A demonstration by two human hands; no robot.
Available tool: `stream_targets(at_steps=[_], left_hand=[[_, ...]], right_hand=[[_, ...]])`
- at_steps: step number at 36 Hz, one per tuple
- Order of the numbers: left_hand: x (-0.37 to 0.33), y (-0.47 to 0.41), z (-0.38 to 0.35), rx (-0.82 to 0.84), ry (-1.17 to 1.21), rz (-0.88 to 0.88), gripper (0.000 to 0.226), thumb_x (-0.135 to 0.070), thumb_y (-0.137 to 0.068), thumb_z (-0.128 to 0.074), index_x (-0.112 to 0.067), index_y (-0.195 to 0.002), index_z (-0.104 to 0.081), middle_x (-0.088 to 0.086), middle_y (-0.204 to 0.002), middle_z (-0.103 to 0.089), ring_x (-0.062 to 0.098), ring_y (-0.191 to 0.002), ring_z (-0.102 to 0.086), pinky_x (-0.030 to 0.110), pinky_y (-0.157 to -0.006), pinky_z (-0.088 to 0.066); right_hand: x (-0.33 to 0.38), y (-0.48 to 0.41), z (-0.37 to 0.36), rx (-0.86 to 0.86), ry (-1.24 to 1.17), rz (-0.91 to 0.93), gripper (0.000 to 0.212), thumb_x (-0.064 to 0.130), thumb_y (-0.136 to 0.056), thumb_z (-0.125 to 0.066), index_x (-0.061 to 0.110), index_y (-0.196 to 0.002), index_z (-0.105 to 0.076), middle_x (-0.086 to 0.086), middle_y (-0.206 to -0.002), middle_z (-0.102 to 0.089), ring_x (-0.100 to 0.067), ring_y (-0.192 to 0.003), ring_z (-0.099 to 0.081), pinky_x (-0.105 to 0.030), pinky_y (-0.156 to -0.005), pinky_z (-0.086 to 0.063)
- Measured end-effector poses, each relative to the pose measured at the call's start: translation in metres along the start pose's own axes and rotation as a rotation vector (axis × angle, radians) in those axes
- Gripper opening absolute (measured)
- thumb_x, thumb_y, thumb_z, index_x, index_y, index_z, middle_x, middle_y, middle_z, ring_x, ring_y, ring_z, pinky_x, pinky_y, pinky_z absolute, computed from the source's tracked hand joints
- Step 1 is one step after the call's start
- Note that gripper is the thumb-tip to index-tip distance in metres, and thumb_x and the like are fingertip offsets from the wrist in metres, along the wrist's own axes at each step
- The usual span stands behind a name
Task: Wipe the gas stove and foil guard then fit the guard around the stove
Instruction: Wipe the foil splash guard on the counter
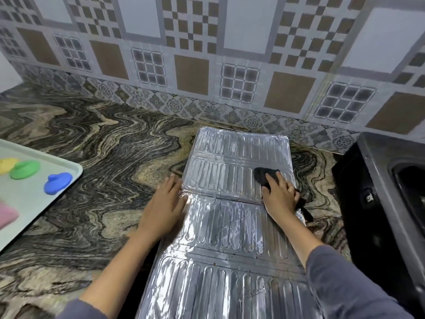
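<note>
On counter: foil guard [230, 226] flat | left hand [164, 210] open at edge | right hand [279, 194] presses cloth [264, 174]

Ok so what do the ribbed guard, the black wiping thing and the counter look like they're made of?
The guard looks like thin embossed aluminium foil: silver, shiny, with pressed ribs and fold creases. The black piece under the right hand seems a soft cloth, matte and crumpled; the exact fabric is unclear. The counter looks like polished stone, perhaps granite, with wavy dark and tan veins.
</note>
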State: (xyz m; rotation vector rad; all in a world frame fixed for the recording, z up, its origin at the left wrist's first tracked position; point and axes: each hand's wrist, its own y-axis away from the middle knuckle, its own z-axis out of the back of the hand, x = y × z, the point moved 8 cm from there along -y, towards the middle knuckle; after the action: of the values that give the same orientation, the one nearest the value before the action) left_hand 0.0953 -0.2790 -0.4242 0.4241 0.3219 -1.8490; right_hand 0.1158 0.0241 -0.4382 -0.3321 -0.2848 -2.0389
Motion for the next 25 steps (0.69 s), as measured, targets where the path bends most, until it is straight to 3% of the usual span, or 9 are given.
stream_targets(at_steps=[2, 6, 9, 18, 25], left_hand=[[0.003, 0.025, -0.004, 0.007, 0.034, -0.019, 0.074, -0.064, -0.084, -0.019, -0.025, -0.147, -0.016, -0.007, -0.157, -0.006, 0.012, -0.146, -0.007, 0.042, -0.119, -0.018], [0.009, 0.066, -0.014, 0.082, -0.027, -0.008, 0.094, -0.080, -0.071, 0.004, -0.027, -0.148, -0.011, -0.014, -0.153, 0.003, 0.003, -0.141, 0.004, 0.027, -0.113, 0.001], [0.015, 0.077, -0.023, 0.120, -0.091, -0.001, 0.100, -0.079, -0.066, 0.018, -0.026, -0.148, -0.004, -0.012, -0.152, 0.008, 0.007, -0.144, 0.006, 0.026, -0.114, 0.006], [0.016, 0.078, -0.030, 0.082, -0.113, -0.008, 0.088, -0.069, -0.075, 0.015, -0.023, -0.148, -0.005, -0.012, -0.150, 0.009, 0.008, -0.145, 0.006, 0.030, -0.118, 0.003], [0.015, 0.078, -0.028, 0.058, -0.127, 0.012, 0.075, -0.061, -0.082, 0.005, -0.025, -0.148, -0.002, -0.013, -0.150, 0.012, 0.005, -0.143, 0.008, 0.027, -0.117, 0.006]], right_hand=[[0.001, 0.000, 0.001, -0.010, -0.008, 0.006, 0.043, 0.030, -0.096, -0.041, 0.032, -0.139, -0.037, 0.003, -0.155, -0.020, -0.029, -0.138, -0.019, -0.048, -0.111, -0.012], [0.005, 0.000, 0.000, -0.019, -0.014, 0.014, 0.042, 0.026, -0.096, -0.041, 0.031, -0.138, -0.040, 0.001, -0.155, -0.021, -0.029, -0.137, -0.020, -0.046, -0.110, -0.012], [0.012, -0.001, -0.003, -0.018, -0.003, 0.039, 0.042, 0.024, -0.096, -0.043, 0.031, -0.137, -0.041, 0.000, -0.155, -0.021, -0.030, -0.135, -0.021, -0.046, -0.108, -0.015], [0.078, 0.001, -0.021, 0.068, -0.012, 0.203, 0.044, 0.018, -0.094, -0.044, 0.029, -0.137, -0.041, -0.002, -0.155, -0.021, -0.036, -0.134, -0.021, -0.047, -0.108, -0.015], [0.157, 0.012, -0.049, 0.307, 0.023, 0.544, 0.046, 0.018, -0.094, -0.046, 0.031, -0.138, -0.039, 0.002, -0.155, -0.021, -0.038, -0.133, -0.024, -0.048, -0.107, -0.020]])
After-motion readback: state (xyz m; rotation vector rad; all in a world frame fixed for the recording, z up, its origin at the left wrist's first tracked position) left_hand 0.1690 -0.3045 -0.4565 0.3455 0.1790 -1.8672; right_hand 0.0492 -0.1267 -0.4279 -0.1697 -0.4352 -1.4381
